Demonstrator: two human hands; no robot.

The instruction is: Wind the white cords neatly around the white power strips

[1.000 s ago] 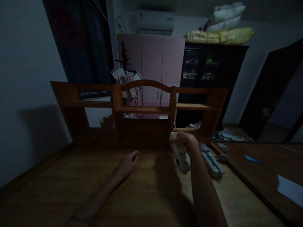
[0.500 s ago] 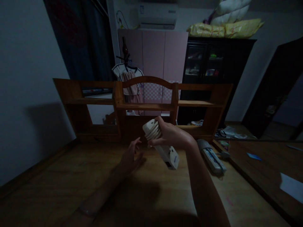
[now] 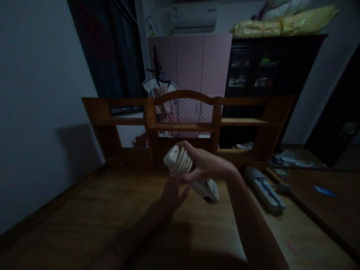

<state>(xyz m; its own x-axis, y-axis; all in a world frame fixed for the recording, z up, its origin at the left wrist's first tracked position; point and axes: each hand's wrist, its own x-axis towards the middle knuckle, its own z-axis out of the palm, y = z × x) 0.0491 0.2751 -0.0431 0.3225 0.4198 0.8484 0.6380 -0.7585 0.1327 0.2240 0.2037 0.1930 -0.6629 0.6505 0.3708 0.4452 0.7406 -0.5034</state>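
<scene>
My right hand (image 3: 206,165) grips a white power strip (image 3: 208,188) with its cord wound round one end (image 3: 180,161), holding it tilted above the wooden desk (image 3: 84,217). My left hand (image 3: 173,195) reaches up just under the strip, fingers spread, close to its underside; contact cannot be told in the dim light. A second white power strip (image 3: 264,184) lies flat on the desk to the right of my right arm.
A wooden shelf unit (image 3: 185,125) stands along the desk's far edge. A pale wall (image 3: 33,112) runs along the left. Behind are a pink wardrobe (image 3: 194,63), a dark cabinet (image 3: 261,75) with bedding on top, and papers on the floor (image 3: 292,159).
My right hand lifted the cord-wrapped power strip off the desk and carried it left toward the middle. My left hand rose from the desk up to the strip.
</scene>
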